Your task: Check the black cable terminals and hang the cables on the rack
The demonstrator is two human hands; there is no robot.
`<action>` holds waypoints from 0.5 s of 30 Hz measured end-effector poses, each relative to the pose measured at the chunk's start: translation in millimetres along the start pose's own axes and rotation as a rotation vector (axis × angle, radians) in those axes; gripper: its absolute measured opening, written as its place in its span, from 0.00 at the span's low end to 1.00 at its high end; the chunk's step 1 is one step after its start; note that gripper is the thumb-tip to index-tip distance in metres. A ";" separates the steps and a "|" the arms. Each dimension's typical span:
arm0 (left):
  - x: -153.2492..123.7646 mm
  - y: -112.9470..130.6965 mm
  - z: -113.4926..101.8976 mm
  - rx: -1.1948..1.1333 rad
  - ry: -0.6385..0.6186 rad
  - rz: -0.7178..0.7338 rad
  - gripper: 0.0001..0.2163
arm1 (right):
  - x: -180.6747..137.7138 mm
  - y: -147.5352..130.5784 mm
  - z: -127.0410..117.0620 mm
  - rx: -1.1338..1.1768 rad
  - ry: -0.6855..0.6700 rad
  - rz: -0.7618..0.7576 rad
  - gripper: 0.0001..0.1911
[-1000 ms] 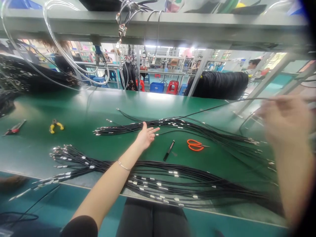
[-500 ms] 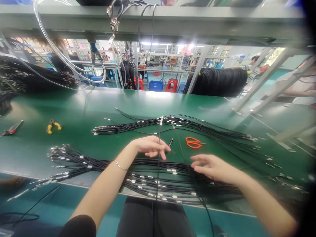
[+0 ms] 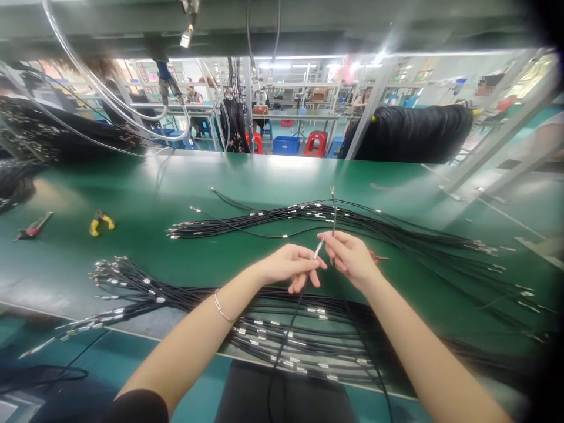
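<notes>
Cable end [image 3: 318, 250] in left hand [image 3: 294, 265], second end [image 3: 333, 210] above right hand [image 3: 350, 257]

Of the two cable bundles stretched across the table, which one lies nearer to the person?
The front bundle, which both forearms cross; the back bundle lies farther away, beyond the left hand and right hand.

We see bright light from the lamps [image 3: 277, 66] at the back, with pale glare on the table [image 3: 273, 170]; our right edge is dark and blurred, the far stools [image 3: 316, 144] look soft
</notes>
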State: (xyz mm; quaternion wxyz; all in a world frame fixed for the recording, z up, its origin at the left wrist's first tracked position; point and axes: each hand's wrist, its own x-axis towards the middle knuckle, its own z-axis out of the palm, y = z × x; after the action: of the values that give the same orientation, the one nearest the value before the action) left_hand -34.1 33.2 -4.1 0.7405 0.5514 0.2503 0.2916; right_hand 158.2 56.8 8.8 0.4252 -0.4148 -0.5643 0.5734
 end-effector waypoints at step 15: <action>1.7 -6.0 -3.7 0.006 0.063 -0.091 0.18 | -11.4 8.2 -5.1 -0.015 0.126 -0.053 0.21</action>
State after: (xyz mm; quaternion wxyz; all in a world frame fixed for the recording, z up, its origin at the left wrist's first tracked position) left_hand -34.5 35.5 -11.0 0.7428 0.5324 0.2993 0.2743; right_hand 166.3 47.3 0.5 0.4719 -0.4378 -0.5515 0.5305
